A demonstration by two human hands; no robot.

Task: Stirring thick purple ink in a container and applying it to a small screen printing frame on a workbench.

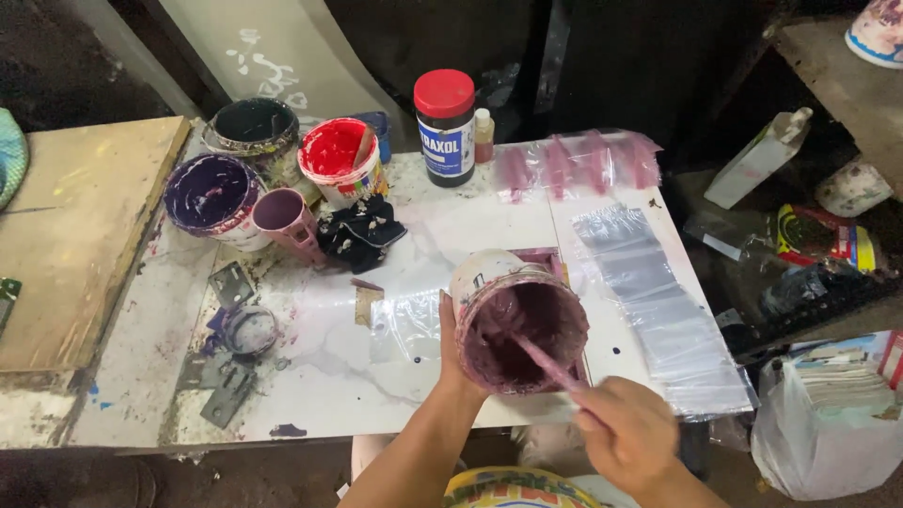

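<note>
- The desk (pixel 376 376) is white, marbled and paint-stained. A wooden board (pixel 75 235) lies along its left edge, and clear plastic sheets (pixel 658 310) cover its right side out to the right edge.
- A white tub (pixel 520 325), its inside coated with purple paint, stands tilted near the front edge of the desk, a little right of the middle. The left hand (pixel 450 362) steadies it from the left side, fingers clamped round the wall.
- The right hand (pixel 625 433) is just off the front edge, its fingers closed on a stirring stick (pixel 546 362) whose tip dips into the paint. The hand is blurred, so the exact grip is hard to read.
- To stir well, I judge the tub should stay firmly braced and not tip much further, with the stick scraping the wall and bottom so no unmixed paint clings there, and slowly enough that nothing slops onto the plastic.
- At the back left corner four open pots cluster: a dark one (pixel 252 127), a red one (pixel 336 155), a wide purple one (pixel 209 196) and a small mauve cup (pixel 285 218) on its side.
- A dark jar (pixel 445 127) with a red lid and a blue-and-white label stands at the back edge, just beside a small bottle (pixel 483 134).
- A black rag (pixel 360 233) lies in front of the red pot.
- Off the right edge, a white bottle (pixel 757 160) leans on a shelf above colourful packets (pixel 823 240).
</note>
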